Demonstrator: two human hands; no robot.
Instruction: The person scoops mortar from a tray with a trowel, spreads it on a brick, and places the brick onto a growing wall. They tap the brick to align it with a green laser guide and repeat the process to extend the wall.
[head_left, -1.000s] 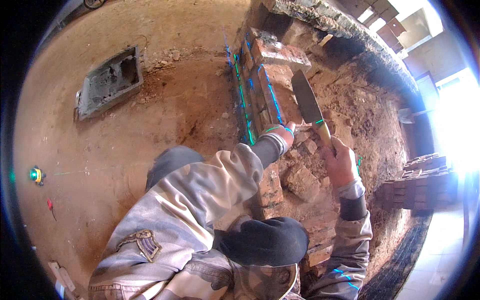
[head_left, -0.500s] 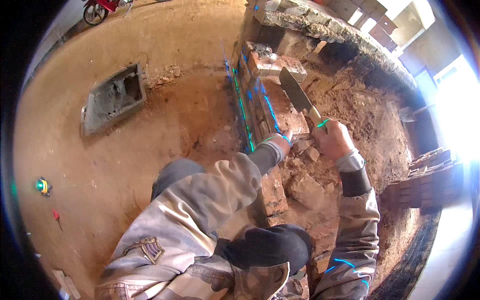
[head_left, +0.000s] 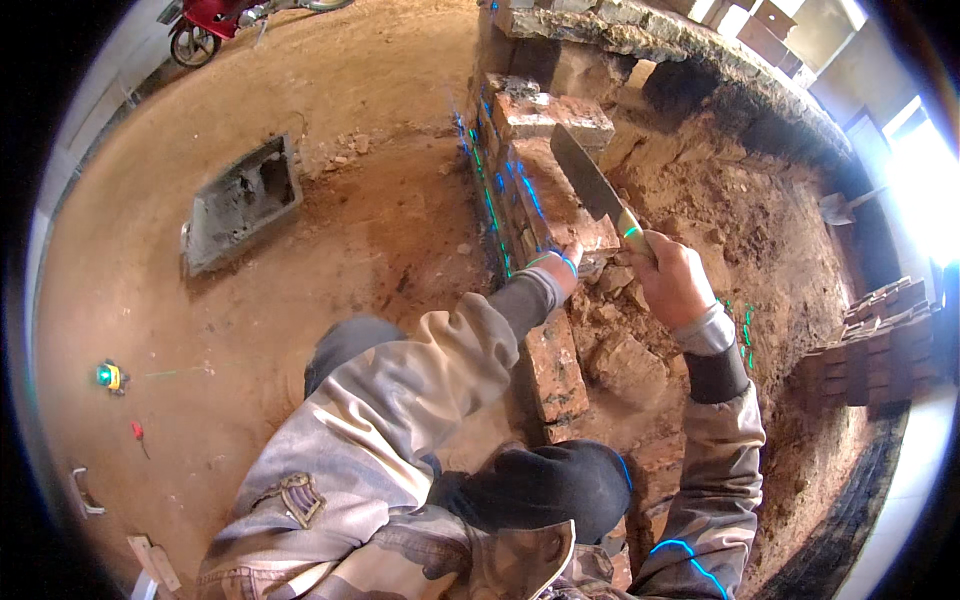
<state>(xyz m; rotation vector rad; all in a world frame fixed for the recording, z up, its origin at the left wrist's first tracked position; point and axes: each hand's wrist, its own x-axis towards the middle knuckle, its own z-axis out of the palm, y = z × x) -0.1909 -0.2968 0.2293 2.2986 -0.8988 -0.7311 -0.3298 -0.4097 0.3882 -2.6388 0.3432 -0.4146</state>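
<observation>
My right hand [head_left: 668,275] is closed round the pale handle of a wide-bladed mason's tool [head_left: 585,172], its dark blade angled up-left over a red brick [head_left: 550,180] in the low brick wall. My left hand [head_left: 560,268] grips the near end of that brick, its fingers partly hidden. Blue and green laser lines lie along the wall's left face. Broken brick and rubble [head_left: 625,355] lie just below my hands, beside another wall section [head_left: 558,385].
A grey mortar tub [head_left: 215,230] sits on the dirt floor at left, near a small laser level [head_left: 108,376] and a red-handled tool [head_left: 138,431]. A red motorbike [head_left: 205,30] stands at top left, stacked bricks [head_left: 865,370] at right, and a shovel [head_left: 836,208] beyond the rubble.
The blade has moved left, from right of the brick to over it, with my right hand higher up. My left hand stays at the brick's end. The view has shifted slightly, showing the motorbike.
</observation>
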